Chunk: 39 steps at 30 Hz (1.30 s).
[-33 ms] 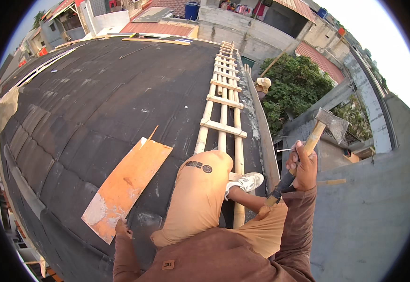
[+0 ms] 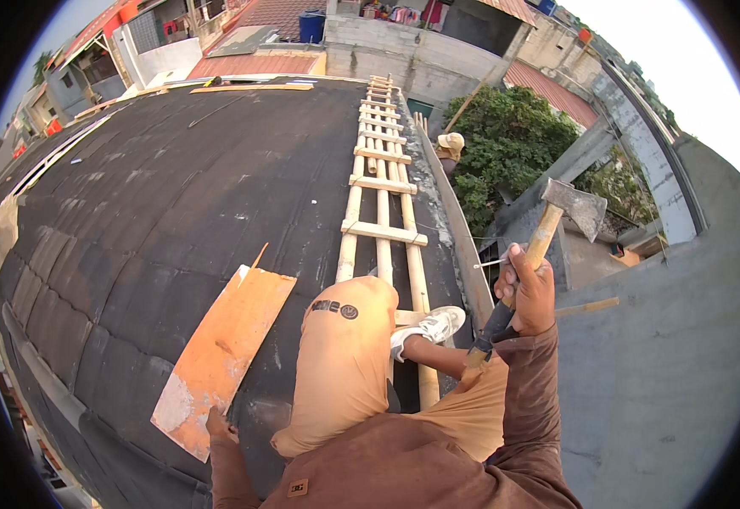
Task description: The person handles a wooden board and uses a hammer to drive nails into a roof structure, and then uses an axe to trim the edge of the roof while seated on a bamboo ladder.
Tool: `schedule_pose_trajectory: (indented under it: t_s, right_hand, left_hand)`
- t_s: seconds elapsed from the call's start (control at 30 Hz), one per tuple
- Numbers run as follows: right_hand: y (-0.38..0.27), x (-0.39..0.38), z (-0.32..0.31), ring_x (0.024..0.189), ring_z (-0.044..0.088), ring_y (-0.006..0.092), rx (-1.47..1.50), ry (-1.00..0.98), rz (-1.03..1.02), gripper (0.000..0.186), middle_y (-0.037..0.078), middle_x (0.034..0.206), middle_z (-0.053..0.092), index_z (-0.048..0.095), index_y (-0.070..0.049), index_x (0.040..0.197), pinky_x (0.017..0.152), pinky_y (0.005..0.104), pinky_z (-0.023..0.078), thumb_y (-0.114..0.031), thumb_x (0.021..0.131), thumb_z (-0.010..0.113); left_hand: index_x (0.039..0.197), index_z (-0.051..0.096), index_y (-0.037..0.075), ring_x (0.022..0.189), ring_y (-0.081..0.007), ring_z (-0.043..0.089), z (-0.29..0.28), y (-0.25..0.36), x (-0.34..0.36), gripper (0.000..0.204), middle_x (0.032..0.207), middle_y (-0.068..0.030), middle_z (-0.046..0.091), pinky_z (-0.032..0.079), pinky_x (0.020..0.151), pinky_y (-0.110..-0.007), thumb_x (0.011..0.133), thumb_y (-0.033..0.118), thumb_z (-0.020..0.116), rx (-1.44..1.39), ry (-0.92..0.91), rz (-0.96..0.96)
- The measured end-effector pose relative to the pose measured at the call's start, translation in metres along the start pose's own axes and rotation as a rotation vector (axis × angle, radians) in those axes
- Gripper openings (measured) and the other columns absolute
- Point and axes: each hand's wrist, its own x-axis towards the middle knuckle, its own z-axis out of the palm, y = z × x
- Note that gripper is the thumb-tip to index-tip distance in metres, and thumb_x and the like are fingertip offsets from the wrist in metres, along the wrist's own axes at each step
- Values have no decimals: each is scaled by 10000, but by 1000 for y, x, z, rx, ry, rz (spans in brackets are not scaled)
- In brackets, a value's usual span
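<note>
My right hand (image 2: 529,293) is raised and closed round the handle of a hatchet (image 2: 580,209), whose steel head points up and away to the right. Dark wrapping covers the lower handle. A thin nail (image 2: 490,263) sticks out leftward from the same fingers. On the left, my left hand (image 2: 220,426) has its fingers at the near end of an orange wooden board (image 2: 232,348) and seems to grip its edge. The board lies slanted over the dark roof, with patchy pale paint at the near end and a splinter at the far end.
A ladder (image 2: 383,204) of pale poles with wooden crosspieces runs up the dark roof (image 2: 158,204) beside my bent leg and shoe (image 2: 429,329). The roof edge (image 2: 455,229) drops off to its right. Beyond are a person in a cap (image 2: 451,144), a leafy tree (image 2: 514,127) and grey walls.
The whole view has shifted, so the ladder, tree and hatchet appear further left. Both hands keep the same holds.
</note>
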Motion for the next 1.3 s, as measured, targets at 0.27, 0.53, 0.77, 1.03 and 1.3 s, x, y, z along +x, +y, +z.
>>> schedule_pose_trajectory:
  t_s: [0.27, 0.53, 0.77, 1.03, 1.3]
  right_hand:
    - [-2, -54, -11, 494, 465, 94, 184, 122, -81, 275, -2, 665, 496, 596, -16, 953, 480, 258, 398, -265, 987, 709]
    - [-7, -91, 2, 483, 487, 92, 432, 301, -140, 258, 5, 648, 521, 609, 6, 958, 460, 251, 389, -234, 991, 697]
    - [8, -97, -14, 526, 489, 48, 286, 331, -171, 246, -20, 648, 569, 662, 6, 923, 461, 224, 369, -224, 995, 709]
    - [17, -98, -32, 500, 507, 71, 402, 299, -95, 276, 15, 672, 579, 659, 25, 956, 452, 230, 405, -246, 989, 698]
    - [12, -99, -36, 504, 506, 53, 334, 201, -58, 182, -12, 648, 578, 674, 17, 966, 445, 221, 379, -153, 952, 738]
  left_hand:
    - [1073, 655, 46, 533, 0, 292, 257, 190, -346, 358, 649, 97, 356, 254, 485, -197, 1020, 399, 645, 179, -943, 991]
    - [1247, 689, -15, 692, -42, 454, 353, 110, -510, 468, 742, 52, 529, 391, 639, -227, 919, 302, 795, 924, -1653, 1227]
    - [1094, 739, -34, 912, -171, 667, 380, 68, -504, 277, 994, -142, 735, 522, 820, -303, 990, 221, 711, 696, -1675, 1317]
    - [1028, 695, -25, 709, -62, 515, 371, 60, -492, 217, 760, 12, 613, 441, 648, -245, 1003, 191, 704, 803, -1665, 1146]
    - [1058, 679, -24, 698, -35, 455, 375, 65, -483, 208, 764, 36, 572, 396, 617, -228, 1014, 180, 689, 846, -1691, 1154]
